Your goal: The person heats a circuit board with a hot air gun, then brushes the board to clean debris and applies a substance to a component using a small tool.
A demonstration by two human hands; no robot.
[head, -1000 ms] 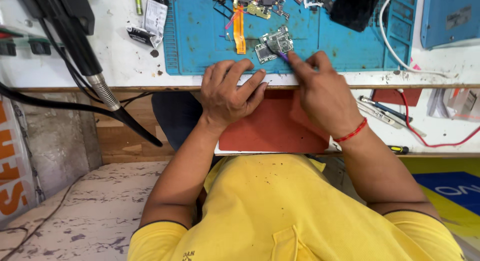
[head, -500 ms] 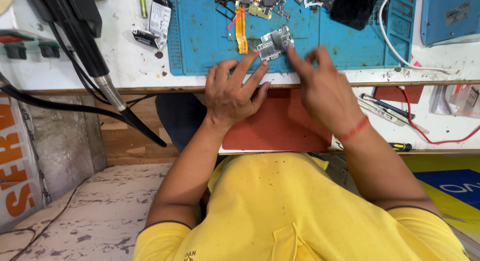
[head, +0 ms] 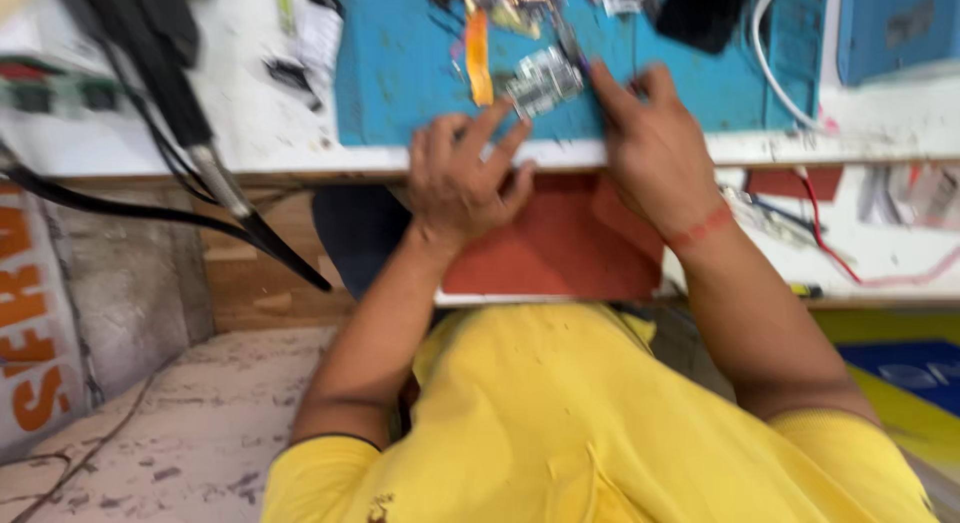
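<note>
Head view:
Circuit board (head: 541, 80): one, silvery, on the blue mat (head: 400, 73) near the surface's front edge; long axis tilted, right end farther from the person.
Left hand (head: 462, 178): fingers spread, fingertips at the board's near-left corner.
Right hand (head: 650, 143): fingers pinch a thin dark tool (head: 572, 45) beside the board.
Orange strip (head: 477, 56): one, left of the board.

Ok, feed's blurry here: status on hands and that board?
Left hand fingertips on small circuit board. Right hand beside it, thin tool; grip unclear. Orange strip nearby.
</note>
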